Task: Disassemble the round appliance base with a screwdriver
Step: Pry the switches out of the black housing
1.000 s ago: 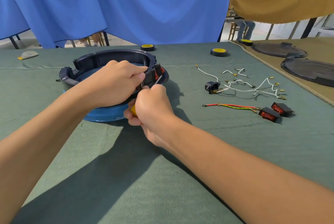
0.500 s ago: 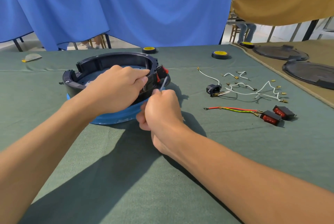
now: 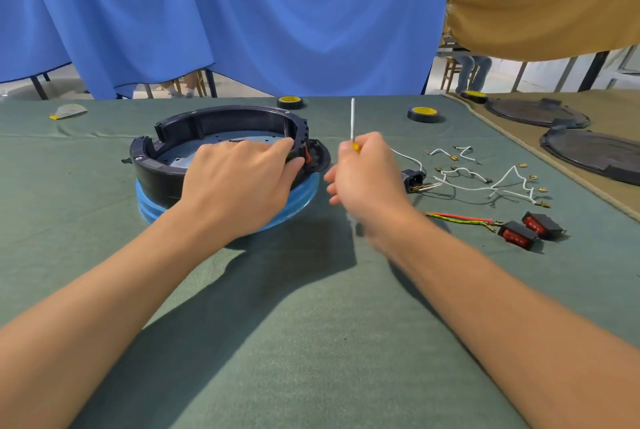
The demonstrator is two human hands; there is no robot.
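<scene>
base (image 3: 152, 169): black ring housing, open side up, on the green cloth (image 3: 311, 324) left of centre, sitting on a blue disc (image 3: 301, 196).

left hand (image 3: 239, 182): fingers curled over the near rim and down inside the ring, thumb against the outer wall just beside a red switch (image 3: 307, 155) that is seated in the wall. it grips the base and pins it.

right hand (image 3: 367, 179): blurred. fingers wrapped round the yellow handle of the screwdriver (image 3: 352, 120), shaft pointing straight up. the tip is clear of the base and to the right of it, touching nothing.

loose on the cloth to the right, well apart from the base: a black socket (image 3: 412, 177), white wires (image 3: 485, 188) with brass terminals, a red and green lead (image 3: 460, 219), and two switches (image 3: 517, 235) lying side by side. cannot tell whether these came out of this base.

progress, as judged: part way. the inside of the ring looks largely stripped, with only a pale plate visible on its floor. the wall switch is not yet out, and the ring is not yet off the blue disc. the left hand hides the near wall, so any fasteners there cannot be seen. the tool is off the work, so no screw is being turned at this moment.
</scene>
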